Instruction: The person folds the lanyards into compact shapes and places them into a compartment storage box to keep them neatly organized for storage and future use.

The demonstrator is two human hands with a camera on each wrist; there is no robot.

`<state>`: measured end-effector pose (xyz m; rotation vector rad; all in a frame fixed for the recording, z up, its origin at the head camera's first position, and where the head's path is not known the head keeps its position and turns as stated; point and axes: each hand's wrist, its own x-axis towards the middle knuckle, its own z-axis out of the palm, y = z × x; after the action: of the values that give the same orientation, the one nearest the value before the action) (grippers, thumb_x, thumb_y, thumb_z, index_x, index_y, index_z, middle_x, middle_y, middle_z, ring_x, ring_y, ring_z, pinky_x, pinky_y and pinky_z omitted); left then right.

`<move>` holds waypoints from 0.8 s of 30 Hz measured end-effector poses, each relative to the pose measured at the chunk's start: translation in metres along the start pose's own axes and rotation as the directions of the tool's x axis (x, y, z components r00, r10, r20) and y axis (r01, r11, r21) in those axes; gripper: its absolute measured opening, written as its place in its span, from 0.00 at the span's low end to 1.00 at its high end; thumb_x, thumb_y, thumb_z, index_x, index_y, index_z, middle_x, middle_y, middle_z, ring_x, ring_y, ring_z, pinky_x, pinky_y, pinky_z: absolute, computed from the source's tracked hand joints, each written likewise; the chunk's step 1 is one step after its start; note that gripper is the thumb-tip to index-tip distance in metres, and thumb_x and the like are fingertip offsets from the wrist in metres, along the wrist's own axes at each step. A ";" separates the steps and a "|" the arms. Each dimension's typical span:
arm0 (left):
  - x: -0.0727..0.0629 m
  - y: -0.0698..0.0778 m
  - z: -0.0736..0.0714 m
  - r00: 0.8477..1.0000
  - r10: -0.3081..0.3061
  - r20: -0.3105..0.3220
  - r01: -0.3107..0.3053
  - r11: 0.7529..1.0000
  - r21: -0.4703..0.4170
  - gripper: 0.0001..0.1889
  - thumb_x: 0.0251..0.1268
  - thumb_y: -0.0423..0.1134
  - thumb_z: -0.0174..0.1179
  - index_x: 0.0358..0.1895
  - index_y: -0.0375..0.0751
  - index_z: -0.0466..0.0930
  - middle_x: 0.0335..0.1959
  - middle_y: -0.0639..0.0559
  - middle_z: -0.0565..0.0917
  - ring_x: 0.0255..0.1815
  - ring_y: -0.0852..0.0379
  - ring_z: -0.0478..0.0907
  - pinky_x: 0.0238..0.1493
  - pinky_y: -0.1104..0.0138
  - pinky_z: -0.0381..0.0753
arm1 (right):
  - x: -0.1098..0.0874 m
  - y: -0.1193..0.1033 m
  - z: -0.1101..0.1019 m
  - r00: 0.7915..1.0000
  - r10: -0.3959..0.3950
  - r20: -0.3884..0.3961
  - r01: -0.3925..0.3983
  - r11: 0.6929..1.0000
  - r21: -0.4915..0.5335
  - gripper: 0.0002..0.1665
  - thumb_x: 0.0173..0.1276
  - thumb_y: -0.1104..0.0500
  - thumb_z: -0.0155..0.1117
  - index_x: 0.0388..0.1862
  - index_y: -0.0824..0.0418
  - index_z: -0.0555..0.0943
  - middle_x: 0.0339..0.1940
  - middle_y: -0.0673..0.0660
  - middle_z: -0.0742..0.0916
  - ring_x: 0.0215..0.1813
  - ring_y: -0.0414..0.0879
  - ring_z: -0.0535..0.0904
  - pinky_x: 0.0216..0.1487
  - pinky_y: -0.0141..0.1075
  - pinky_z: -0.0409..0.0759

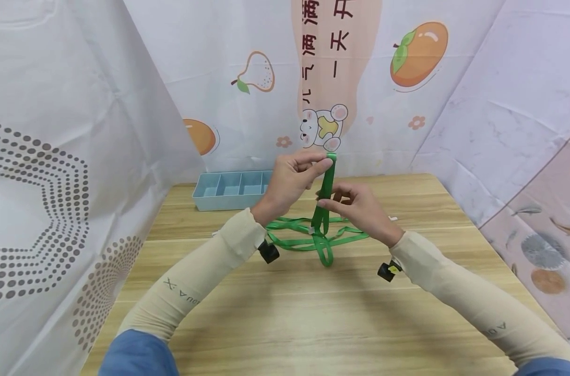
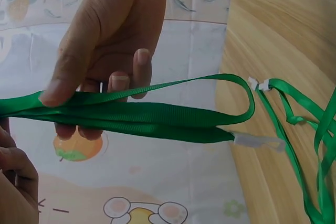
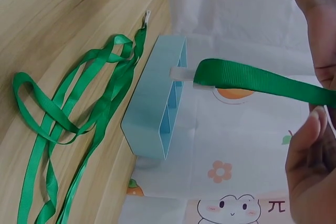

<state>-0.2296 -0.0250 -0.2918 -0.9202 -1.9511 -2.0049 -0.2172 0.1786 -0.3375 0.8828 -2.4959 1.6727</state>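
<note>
While the left hand (image 1: 287,180) pinches the top of a folded green ribbon (image 1: 329,175), the right hand (image 1: 362,209) pinches it lower down.
The ribbon hangs above the desk (image 1: 285,324), a whitish clip (image 2: 257,141) at its lower end; loose green straps (image 1: 289,243) lie looped beneath, and a light blue divided box (image 1: 228,201) stands farther back, partly hidden by the left hand.

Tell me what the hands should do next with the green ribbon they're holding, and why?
Probably the right hand should fold the ribbon upward. The left hand pinches its top, the right pinches lower down, and a length with a white clip hangs below both, so another fold would likely make the bundle shorter.
</note>
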 end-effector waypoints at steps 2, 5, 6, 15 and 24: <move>0.000 0.000 -0.001 1.000 -0.001 0.009 0.001 1.000 -0.009 0.10 0.72 0.35 0.66 0.50 0.36 0.89 0.15 0.49 0.69 0.18 0.53 0.63 0.18 0.66 0.55 | -0.001 0.001 -0.002 1.000 0.004 0.027 -0.004 1.000 0.020 0.15 0.73 0.51 0.70 0.54 0.55 0.87 0.42 0.57 0.88 0.28 0.53 0.75 0.28 0.36 0.75; -0.001 0.001 -0.002 1.000 -0.008 0.021 0.009 1.000 -0.025 0.10 0.72 0.35 0.66 0.50 0.35 0.89 0.15 0.50 0.68 0.18 0.53 0.62 0.19 0.66 0.55 | -0.001 0.002 -0.006 0.998 0.016 0.053 -0.018 0.999 0.040 0.16 0.74 0.51 0.69 0.56 0.55 0.87 0.45 0.59 0.87 0.24 0.52 0.73 0.27 0.36 0.76; -0.001 0.001 -0.003 1.000 -0.009 0.025 0.009 1.000 -0.029 0.10 0.73 0.35 0.66 0.50 0.35 0.89 0.15 0.50 0.68 0.18 0.53 0.62 0.19 0.66 0.56 | -0.001 0.003 -0.007 0.998 0.021 0.057 -0.023 0.999 0.042 0.15 0.74 0.51 0.69 0.56 0.54 0.87 0.46 0.60 0.87 0.23 0.50 0.72 0.27 0.35 0.75; 0.000 0.000 -0.002 0.999 -0.018 0.034 0.019 0.999 -0.050 0.10 0.73 0.33 0.65 0.51 0.33 0.88 0.15 0.52 0.68 0.18 0.54 0.62 0.20 0.66 0.58 | 0.001 0.011 -0.003 0.999 -0.012 0.040 0.010 0.999 0.040 0.08 0.71 0.53 0.73 0.44 0.55 0.90 0.38 0.57 0.87 0.31 0.46 0.78 0.27 0.33 0.74; 0.002 -0.006 -0.009 0.985 -0.111 -0.134 0.111 0.994 -0.005 0.09 0.68 0.38 0.71 0.46 0.39 0.90 0.39 0.50 0.86 0.26 0.55 0.70 0.25 0.68 0.68 | -0.005 0.012 -0.002 1.000 -0.007 -0.030 0.008 1.000 0.026 0.08 0.71 0.56 0.72 0.44 0.58 0.91 0.41 0.54 0.90 0.42 0.48 0.87 0.48 0.37 0.85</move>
<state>-0.2372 -0.0323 -0.2947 -0.6700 -1.9703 -2.0643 -0.2194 0.1853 -0.3486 0.8607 -2.4541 1.7071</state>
